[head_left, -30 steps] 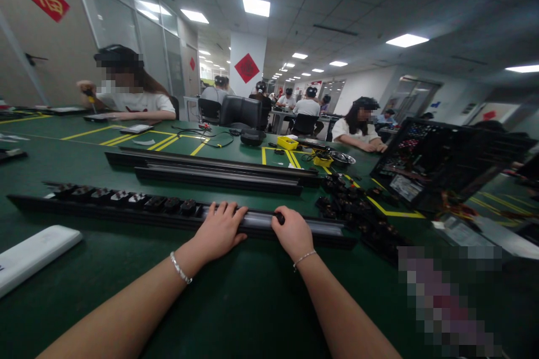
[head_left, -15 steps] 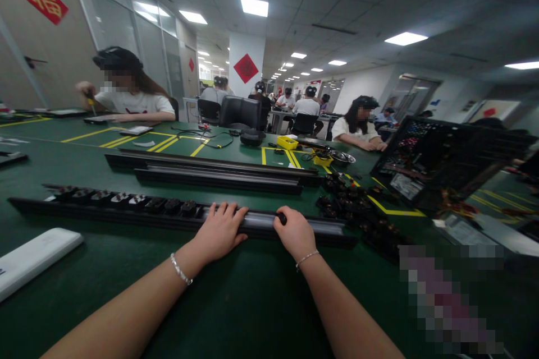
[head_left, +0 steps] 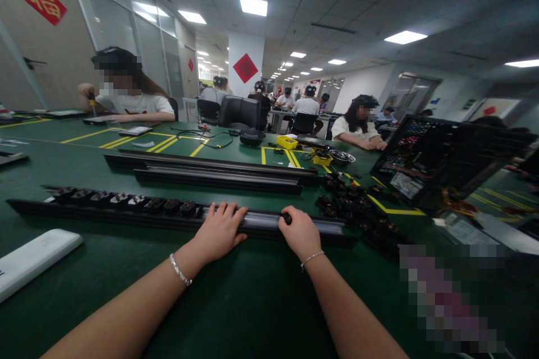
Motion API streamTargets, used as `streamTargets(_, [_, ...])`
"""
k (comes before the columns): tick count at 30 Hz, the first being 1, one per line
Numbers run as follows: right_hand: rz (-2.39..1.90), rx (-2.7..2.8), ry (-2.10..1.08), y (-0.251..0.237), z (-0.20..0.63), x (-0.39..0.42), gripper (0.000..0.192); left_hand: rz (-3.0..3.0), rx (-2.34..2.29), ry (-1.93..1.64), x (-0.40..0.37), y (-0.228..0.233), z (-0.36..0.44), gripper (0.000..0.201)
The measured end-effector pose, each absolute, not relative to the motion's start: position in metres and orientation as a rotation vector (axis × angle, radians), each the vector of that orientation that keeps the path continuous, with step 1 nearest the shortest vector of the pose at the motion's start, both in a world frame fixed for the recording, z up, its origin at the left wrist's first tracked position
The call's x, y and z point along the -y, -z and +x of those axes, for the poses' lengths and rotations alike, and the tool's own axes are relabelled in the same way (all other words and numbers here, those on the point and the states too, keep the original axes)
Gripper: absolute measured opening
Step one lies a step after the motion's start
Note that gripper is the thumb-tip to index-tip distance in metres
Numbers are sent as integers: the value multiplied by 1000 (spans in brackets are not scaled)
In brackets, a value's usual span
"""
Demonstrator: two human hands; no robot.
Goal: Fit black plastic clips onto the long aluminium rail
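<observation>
Black and long, the rail point(head_left: 257, 220) lies on the green desk point(head_left: 236, 314) in front of us, running across from the left side to just right of our hands. We lay our left hand point(head_left: 219, 231) over its middle: this grip is open, fingers spread toward the far edge and thumb down at the near side, resting on the rail. With our right hand point(head_left: 300, 231) we keep the grip closed, thumb and bent forefinger pinching a small black piece point(head_left: 287, 217) over the rail's pale channel. Our fingers hide most of that piece, so we cannot tell its full shape or whether it touches the channel.

To the left of our left hand, a row of small blocks point(head_left: 137, 202) sits along the rail, two of them paler than the rest. Behind it we have two more rails point(head_left: 219, 180), and beyond its right end a heap of dark parts point(head_left: 370, 224) lies near a computer case point(head_left: 421, 162).

Against the earlier frames, our right hand and the pinched piece have slid a little to the right, so the gap between our two hands is wider. Our left hand stays in the same place, and the row of blocks looks unchanged.
</observation>
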State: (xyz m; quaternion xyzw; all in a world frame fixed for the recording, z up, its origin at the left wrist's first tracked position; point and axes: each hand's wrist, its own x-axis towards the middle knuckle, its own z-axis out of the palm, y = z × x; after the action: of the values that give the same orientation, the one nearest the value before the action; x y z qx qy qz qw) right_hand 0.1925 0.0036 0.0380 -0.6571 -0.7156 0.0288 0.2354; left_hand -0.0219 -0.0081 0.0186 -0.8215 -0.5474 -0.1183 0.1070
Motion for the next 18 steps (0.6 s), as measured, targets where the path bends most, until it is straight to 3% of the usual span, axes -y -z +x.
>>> streamTargets(9, [-1882,1900,-150,-38,202,-6,19,-2425,1607,352,8,-20,-21,56])
streamTargets(18, [-1931,1888,-173,-38,214,-10,40,-2432,1595,345,7,-18,-23,56])
